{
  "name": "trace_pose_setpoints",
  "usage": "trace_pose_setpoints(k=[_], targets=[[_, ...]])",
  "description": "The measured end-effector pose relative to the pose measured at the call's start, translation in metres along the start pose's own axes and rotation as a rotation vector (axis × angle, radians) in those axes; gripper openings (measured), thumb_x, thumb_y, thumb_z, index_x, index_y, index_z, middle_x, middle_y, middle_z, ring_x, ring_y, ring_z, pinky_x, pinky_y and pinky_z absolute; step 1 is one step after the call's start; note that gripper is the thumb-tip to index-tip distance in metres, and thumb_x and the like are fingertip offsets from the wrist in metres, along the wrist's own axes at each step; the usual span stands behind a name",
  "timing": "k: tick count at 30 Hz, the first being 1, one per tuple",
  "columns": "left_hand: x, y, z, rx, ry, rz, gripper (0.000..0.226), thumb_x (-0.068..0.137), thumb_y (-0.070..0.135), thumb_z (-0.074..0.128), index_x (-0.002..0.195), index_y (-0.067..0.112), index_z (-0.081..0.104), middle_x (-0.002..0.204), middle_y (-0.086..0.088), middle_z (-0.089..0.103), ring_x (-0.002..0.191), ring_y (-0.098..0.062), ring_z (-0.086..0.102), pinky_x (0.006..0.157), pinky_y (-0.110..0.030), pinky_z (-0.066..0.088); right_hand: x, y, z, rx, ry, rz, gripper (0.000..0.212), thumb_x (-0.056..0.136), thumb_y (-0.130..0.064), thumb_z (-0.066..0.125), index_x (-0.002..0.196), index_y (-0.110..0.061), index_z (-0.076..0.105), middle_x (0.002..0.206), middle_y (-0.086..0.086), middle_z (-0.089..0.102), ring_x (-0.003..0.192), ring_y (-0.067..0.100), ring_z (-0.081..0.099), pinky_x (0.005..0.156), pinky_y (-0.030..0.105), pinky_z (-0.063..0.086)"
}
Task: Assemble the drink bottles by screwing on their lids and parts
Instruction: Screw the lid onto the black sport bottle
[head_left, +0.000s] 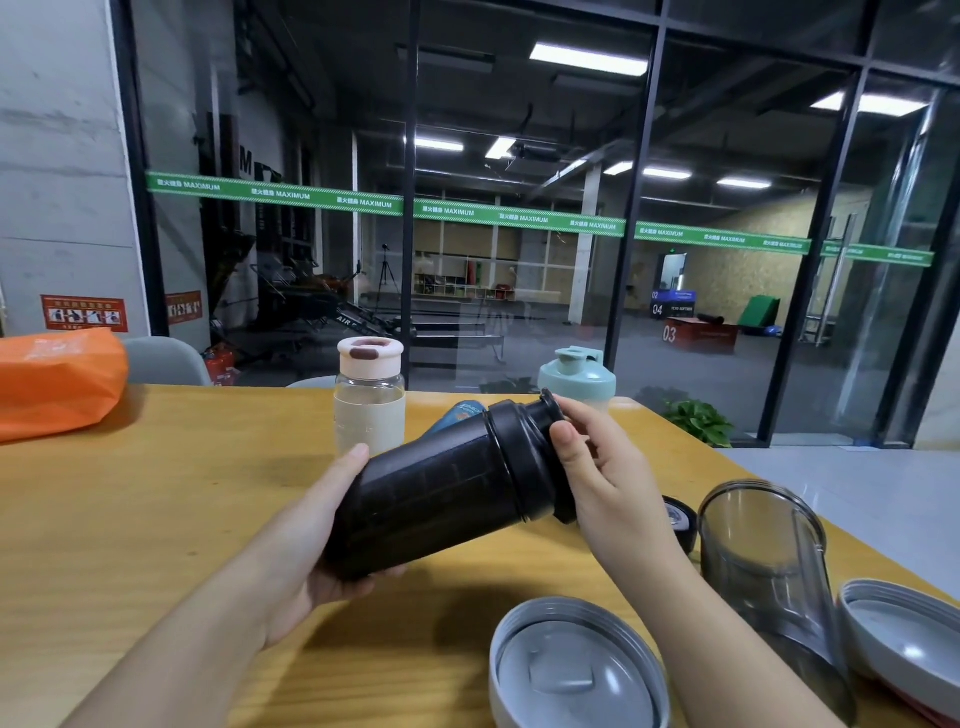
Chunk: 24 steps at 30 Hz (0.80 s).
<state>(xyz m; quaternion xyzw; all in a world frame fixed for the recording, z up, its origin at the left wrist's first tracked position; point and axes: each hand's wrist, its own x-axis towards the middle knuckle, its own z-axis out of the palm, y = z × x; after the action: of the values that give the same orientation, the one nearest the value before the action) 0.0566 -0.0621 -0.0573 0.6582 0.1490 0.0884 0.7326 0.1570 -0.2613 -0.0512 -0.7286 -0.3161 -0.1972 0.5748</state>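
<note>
A wooden table (156, 519) with a yellow top stands in front of a dark glass wall (519, 182) that carries a green stripe, and behind the glass a gym room is seen. Over the middle of the table a black shaker bottle (441, 483) is held in the air, tilted, its bottom pointing to 8 o'clock and its black lid (530, 452) to 2 o'clock. The left hand (317, 540) grasps the bottom part of the bottle from below, the fingers wrapped under it and the thumb lying along its side. The right hand (602, 467) holds the lid end, the thumb pressing the narrow top part and the other fingers curled behind the lid. At 10 o'clock from the bottle an orange bag (57, 384) lies at the table's left edge. At 4 o'clock a smoky transparent cup (769, 571) stands upright near the right forearm. At 5 o'clock a grey lid (576, 670) lies with its inside up, and another grey lid (904, 639) lies just beside the transparent cup, at the right edge. At 12 o'clock, behind the black bottle, a clear bottle with a pink lid (370, 395) stands upright, and at 1 o'clock a shaker with a mint green lid (576, 379) is partly hidden by the right hand. A small black round part (680, 519) lies between the right wrist and the transparent cup.
</note>
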Motion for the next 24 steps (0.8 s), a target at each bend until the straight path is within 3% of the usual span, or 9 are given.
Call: trace_pose_setpoints(k=[4, 8, 13, 15, 17, 19, 21, 22, 24], targets=[[0.003, 0.001, -0.002, -0.040, 0.025, 0.058, 0.043, 0.090, 0.051, 0.048, 0.111, 0.019, 0.065, 0.090, -0.013, 0.072, 0.068, -0.027, 0.064, 0.059, -0.031, 0.044, -0.001, -0.003, -0.001, 0.010, 0.005, 0.080, 0.052, 0.079, -0.060, 0.044, 0.119, -0.030, 0.059, 0.106, -0.011, 0.065, 0.099, 0.006, 0.059, 0.085, 0.029, 0.049], [0.005, 0.000, -0.002, -0.098, 0.001, 0.167, 0.049, 0.068, 0.038, 0.075, 0.113, 0.025, 0.062, 0.109, -0.010, 0.065, 0.082, -0.023, 0.059, 0.063, -0.034, 0.048, -0.001, -0.003, -0.003, 0.106, 0.064, 0.205, 0.026, 0.090, -0.046, 0.051, 0.104, -0.027, 0.062, 0.095, -0.008, 0.068, 0.089, 0.004, 0.063, 0.066, 0.015, 0.045], [-0.004, 0.002, 0.000, -0.178, -0.031, 0.247, 0.058, 0.063, 0.027, 0.066, 0.121, 0.027, 0.058, 0.113, -0.007, 0.063, 0.093, -0.026, 0.061, 0.081, -0.042, 0.050, 0.000, -0.004, -0.004, 0.153, 0.126, 0.240, 0.025, 0.092, -0.043, 0.052, 0.100, -0.022, 0.063, 0.090, -0.003, 0.069, 0.073, -0.002, 0.063, 0.053, 0.008, 0.043], [-0.006, 0.008, 0.001, -0.184, -0.045, 0.224, 0.059, 0.066, 0.021, 0.073, 0.123, 0.025, 0.057, 0.113, -0.008, 0.063, 0.094, -0.026, 0.061, 0.082, -0.040, 0.051, -0.001, -0.006, -0.003, 0.151, 0.128, 0.222, 0.022, 0.092, -0.042, 0.052, 0.100, -0.024, 0.063, 0.091, -0.004, 0.068, 0.072, -0.005, 0.062, 0.055, 0.007, 0.043], [-0.013, 0.005, -0.003, -0.154, -0.095, 0.266, 0.056, 0.077, 0.024, 0.074, 0.129, 0.017, 0.054, 0.116, -0.010, 0.061, 0.083, -0.021, 0.057, 0.075, -0.026, 0.053, -0.002, -0.008, -0.002, 0.131, 0.125, 0.189, 0.021, 0.092, -0.041, 0.051, 0.101, -0.026, 0.063, 0.093, -0.007, 0.068, 0.076, -0.006, 0.061, 0.059, 0.007, 0.044], [0.008, -0.004, -0.022, -0.353, -0.052, 0.269, 0.081, 0.076, 0.035, 0.077, 0.139, -0.001, 0.041, 0.114, -0.016, 0.056, 0.083, -0.027, 0.051, 0.074, -0.017, 0.049, -0.003, -0.010, 0.000, 0.087, 0.119, 0.141, 0.028, 0.091, -0.045, 0.049, 0.106, -0.027, 0.063, 0.098, -0.009, 0.067, 0.085, -0.004, 0.060, 0.068, 0.010, 0.044], [0.007, 0.001, -0.021, -0.328, -0.130, 0.189, 0.054, 0.097, 0.029, 0.050, 0.140, -0.003, 0.038, 0.129, -0.021, 0.052, 0.113, -0.040, 0.049, 0.089, -0.027, 0.044, -0.004, -0.011, 0.000, 0.051, 0.118, 0.090, 0.042, 0.084, -0.054, 0.044, 0.112, -0.027, 0.062, 0.105, -0.010, 0.065, 0.098, 0.001, 0.058, 0.079, 0.018, 0.044], [0.002, -0.002, -0.015, -0.179, -0.152, 0.213, 0.045, 0.100, 0.033, 0.041, 0.136, 0.006, 0.046, 0.132, -0.020, 0.055, 0.119, -0.039, 0.051, 0.094, -0.036, 0.045, -0.004, -0.011, 0.001, 0.034, 0.116, 0.067, 0.047, 0.081, -0.056, 0.043, 0.114, -0.029, 0.060, 0.107, -0.010, 0.064, 0.102, 0.002, 0.057, 0.083, 0.022, 0.044], [0.000, -0.001, 0.000, -0.140, -0.049, 0.061, 0.047, 0.093, 0.054, 0.041, 0.116, 0.019, 0.062, 0.112, -0.018, 0.069, 0.105, -0.038, 0.063, 0.085, -0.045, 0.052, -0.004, -0.010, 0.001, 0.008, 0.104, 0.030, 0.048, 0.080, -0.056, 0.042, 0.120, -0.032, 0.057, 0.111, -0.010, 0.062, 0.107, 0.004, 0.055, 0.088, 0.025, 0.045]])
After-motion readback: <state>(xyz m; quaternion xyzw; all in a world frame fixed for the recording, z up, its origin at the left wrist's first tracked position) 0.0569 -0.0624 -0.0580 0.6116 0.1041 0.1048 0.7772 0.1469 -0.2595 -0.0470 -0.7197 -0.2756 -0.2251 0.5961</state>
